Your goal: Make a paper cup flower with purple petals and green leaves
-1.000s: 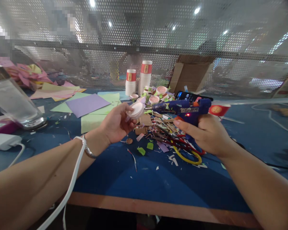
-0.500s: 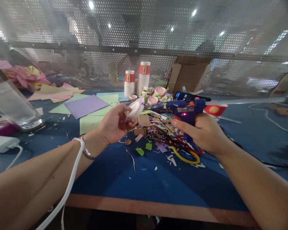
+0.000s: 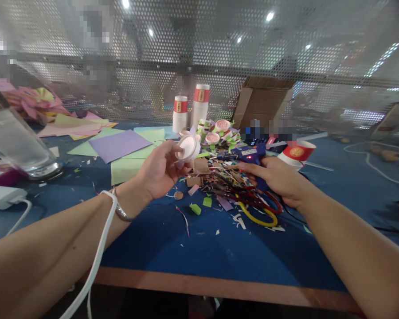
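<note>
Between the thumb and fingers of my left hand point(image 3: 162, 170) is a round white paper piece point(image 3: 189, 148) with bits of purple paper at its edge. My right hand point(image 3: 279, 179) grips a blue glue gun point(image 3: 246, 154) with a red light lit on its side. The gun's nozzle points left, a short way right of the white piece, over a heap of paper and cardboard scraps point(image 3: 216, 175). Scissors with red and yellow handles point(image 3: 257, 217) lie below my right hand.
Purple paper point(image 3: 119, 145) lies on green sheets at the left, beside a tilted-looking glass point(image 3: 20, 141). Stacked cups point(image 3: 201, 104) and decorated round pieces point(image 3: 222, 126) stand behind the scraps. A red and white cup point(image 3: 299, 151) is at the right.
My right hand has lowered the glue gun and drawn it slightly back from the white piece. The piece in my left hand has turned a little toward the camera.
</note>
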The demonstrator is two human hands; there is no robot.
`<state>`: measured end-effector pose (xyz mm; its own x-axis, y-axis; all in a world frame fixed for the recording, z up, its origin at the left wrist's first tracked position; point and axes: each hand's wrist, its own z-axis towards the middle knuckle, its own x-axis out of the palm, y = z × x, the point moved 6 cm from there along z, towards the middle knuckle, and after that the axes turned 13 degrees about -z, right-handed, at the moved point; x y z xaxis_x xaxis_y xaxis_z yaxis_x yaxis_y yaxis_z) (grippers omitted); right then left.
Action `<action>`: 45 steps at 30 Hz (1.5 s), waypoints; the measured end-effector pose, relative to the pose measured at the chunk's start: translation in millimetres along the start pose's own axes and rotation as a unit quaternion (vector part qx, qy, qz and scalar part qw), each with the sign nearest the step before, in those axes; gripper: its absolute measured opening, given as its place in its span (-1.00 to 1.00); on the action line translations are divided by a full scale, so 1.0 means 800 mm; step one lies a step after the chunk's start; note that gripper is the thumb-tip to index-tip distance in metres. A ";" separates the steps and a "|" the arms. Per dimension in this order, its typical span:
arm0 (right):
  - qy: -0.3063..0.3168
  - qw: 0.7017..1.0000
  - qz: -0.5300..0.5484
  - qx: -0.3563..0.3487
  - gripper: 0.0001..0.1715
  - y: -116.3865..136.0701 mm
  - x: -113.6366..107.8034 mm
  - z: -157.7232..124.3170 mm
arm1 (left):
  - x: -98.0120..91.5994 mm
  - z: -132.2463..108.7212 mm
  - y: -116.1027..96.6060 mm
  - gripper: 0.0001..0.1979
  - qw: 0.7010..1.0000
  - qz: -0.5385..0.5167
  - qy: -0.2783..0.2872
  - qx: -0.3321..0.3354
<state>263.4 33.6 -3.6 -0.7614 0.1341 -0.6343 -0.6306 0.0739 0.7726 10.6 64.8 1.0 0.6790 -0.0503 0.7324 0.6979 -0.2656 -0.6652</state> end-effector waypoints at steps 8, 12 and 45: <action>0.040 0.999 -0.009 0.025 -0.44 -0.005 0.015 0.007 | 0.001 -0.001 0.002 -0.87 1.000 0.008 0.007 -0.004; 0.027 0.996 -0.085 0.024 -0.37 -0.005 0.013 0.010 | 0.000 -0.001 0.003 -0.89 1.000 0.013 0.004 -0.005; 0.090 0.890 -0.303 -0.329 -0.88 0.074 0.082 -0.057 | 0.004 0.000 0.014 -0.96 0.994 0.072 0.074 -0.037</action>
<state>169.0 1.5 -0.4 -0.2259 0.1025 -0.9687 -0.8402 -0.5238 0.1405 20.7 61.3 -4.4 0.7255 -0.2317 0.6480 0.5738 -0.3161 -0.7555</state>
